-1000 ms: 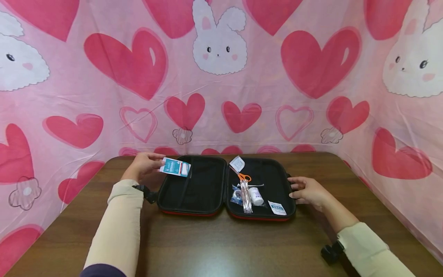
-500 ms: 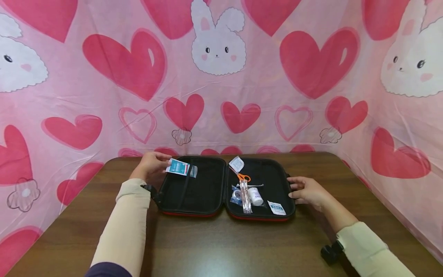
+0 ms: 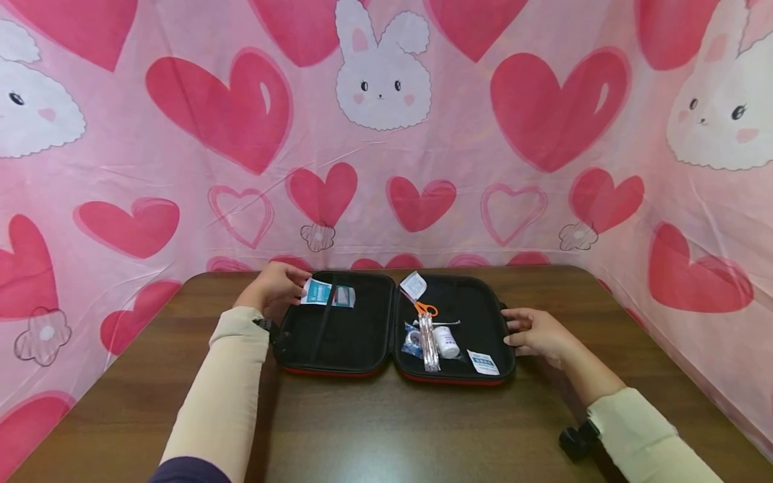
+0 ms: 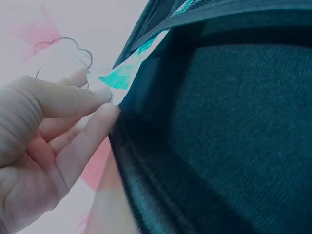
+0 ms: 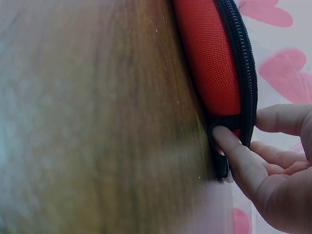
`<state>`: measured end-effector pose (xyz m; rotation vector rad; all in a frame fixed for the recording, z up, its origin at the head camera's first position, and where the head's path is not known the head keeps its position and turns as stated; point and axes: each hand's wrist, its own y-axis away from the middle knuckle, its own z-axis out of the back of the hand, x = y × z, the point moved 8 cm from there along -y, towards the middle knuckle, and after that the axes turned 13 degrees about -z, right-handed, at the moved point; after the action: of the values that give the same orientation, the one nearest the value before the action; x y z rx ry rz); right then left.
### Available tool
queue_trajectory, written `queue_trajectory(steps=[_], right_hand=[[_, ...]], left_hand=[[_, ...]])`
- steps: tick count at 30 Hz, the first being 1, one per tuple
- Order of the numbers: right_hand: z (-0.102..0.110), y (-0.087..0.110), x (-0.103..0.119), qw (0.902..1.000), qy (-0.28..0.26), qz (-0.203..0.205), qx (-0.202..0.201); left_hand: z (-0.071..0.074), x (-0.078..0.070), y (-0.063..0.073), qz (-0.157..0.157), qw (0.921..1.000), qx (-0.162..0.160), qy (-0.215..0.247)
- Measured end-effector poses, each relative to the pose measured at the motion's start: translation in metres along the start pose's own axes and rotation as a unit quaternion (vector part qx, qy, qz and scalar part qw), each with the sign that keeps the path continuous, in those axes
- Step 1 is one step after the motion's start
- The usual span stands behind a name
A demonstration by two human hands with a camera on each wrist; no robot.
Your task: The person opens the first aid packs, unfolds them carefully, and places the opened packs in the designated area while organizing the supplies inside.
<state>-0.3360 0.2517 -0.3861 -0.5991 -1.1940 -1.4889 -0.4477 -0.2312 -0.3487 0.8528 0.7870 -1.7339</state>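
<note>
wooden table point(image 3: 386, 422) below, left hand point(image 3: 274, 286) pinches a teal packet point(image 3: 319, 292), right hand point(image 3: 537, 337) a zip-case edge point(image 5: 246, 68).

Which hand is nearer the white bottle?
Right. The right hand grips the edge of the case half containing the white bottle; the left hand pinches a packet at the other half.

Left hand point(image 3: 276, 286): thumb and finger pinch together
Right hand point(image 3: 537, 337): fingers and thumb grip
Left arm point(image 3: 221, 382): stretched forward
Right arm point(image 3: 641, 422): angled inward
</note>
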Motion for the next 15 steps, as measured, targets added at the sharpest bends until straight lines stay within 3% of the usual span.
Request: queue_trajectory(steps=[15], right_hand=[[0.001, -0.001, -0.001, 1.0000, -0.004, -0.006, -0.003]], left_hand=[[-0.021, -0.003, -0.011, 0.001, 0.9999, -0.011, 0.000]])
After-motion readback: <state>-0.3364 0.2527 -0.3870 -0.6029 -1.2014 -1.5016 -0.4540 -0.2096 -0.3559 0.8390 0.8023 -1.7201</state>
